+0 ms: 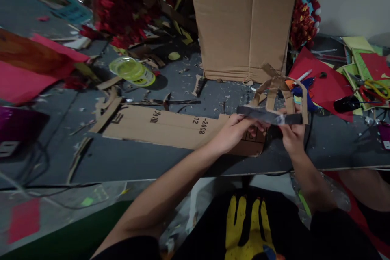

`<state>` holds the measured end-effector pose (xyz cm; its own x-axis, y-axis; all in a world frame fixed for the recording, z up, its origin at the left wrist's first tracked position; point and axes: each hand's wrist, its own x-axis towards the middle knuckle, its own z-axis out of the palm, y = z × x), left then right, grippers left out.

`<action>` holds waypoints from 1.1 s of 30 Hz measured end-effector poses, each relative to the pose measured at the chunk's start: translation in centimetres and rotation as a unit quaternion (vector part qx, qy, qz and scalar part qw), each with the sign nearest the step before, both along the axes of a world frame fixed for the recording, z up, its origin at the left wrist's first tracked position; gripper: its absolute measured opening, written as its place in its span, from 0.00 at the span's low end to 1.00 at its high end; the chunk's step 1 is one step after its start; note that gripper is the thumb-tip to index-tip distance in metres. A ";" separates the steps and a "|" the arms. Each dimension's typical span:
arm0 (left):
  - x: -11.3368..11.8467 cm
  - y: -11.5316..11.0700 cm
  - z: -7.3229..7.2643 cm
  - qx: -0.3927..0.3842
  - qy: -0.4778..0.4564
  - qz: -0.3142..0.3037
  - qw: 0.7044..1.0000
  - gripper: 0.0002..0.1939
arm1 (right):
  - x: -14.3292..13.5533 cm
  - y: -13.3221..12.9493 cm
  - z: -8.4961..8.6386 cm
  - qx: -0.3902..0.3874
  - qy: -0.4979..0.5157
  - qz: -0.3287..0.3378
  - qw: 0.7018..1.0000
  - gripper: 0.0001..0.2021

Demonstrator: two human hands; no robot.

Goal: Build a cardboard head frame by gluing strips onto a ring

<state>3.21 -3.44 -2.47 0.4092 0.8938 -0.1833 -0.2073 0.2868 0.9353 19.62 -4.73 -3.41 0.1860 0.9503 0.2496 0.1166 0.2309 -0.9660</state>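
Note:
A frame of bent cardboard strips, with a dark band along its near edge, is held up over the right part of the table. My left hand grips the band's left part, fingers curled beneath it. At the band's right end, my right hand pinches the frame between thumb and fingers. Under and left of my left hand lies a long flat cardboard piece with black printed characters.
A large cardboard box stands behind the frame. Left of it are a clear tub with yellow contents and red crumpled decorations. Red paper, scissors and a black object lie right. A person's bare limb shows at lower right.

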 end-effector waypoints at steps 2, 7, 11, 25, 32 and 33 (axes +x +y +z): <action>0.0 0.0 0.4 -0.015 0.003 -0.005 1.000 0.16 | -0.2 0.1 0.0 -0.043 0.048 0.003 0.998 0.16; 0.1 0.0 0.7 -0.027 0.011 0.008 1.000 0.15 | -0.3 0.5 0.2 -0.091 0.133 0.045 0.986 0.09; 0.1 0.1 0.3 0.006 0.022 0.005 1.000 0.14 | -0.4 0.4 0.6 -0.111 0.139 0.065 0.982 0.13; 0.4 -0.2 -0.3 0.061 0.120 0.081 0.988 0.12 | 0.0 0.1 -0.1 -0.060 0.014 0.082 0.995 0.23; 0.3 0.0 -0.3 0.028 0.109 0.076 0.991 0.15 | -0.3 0.2 -0.5 -0.069 0.042 0.075 0.994 0.20; 0.3 -0.1 -0.3 0.024 0.106 0.075 0.991 0.15 | -0.3 0.2 -0.6 -0.072 0.042 0.079 0.993 0.21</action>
<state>3.51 -3.49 -2.77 0.2282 0.9515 -0.2063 -0.0407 0.2211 0.9744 19.37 -4.54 -3.97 0.0454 0.9940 0.0997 0.0077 0.0995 -0.9950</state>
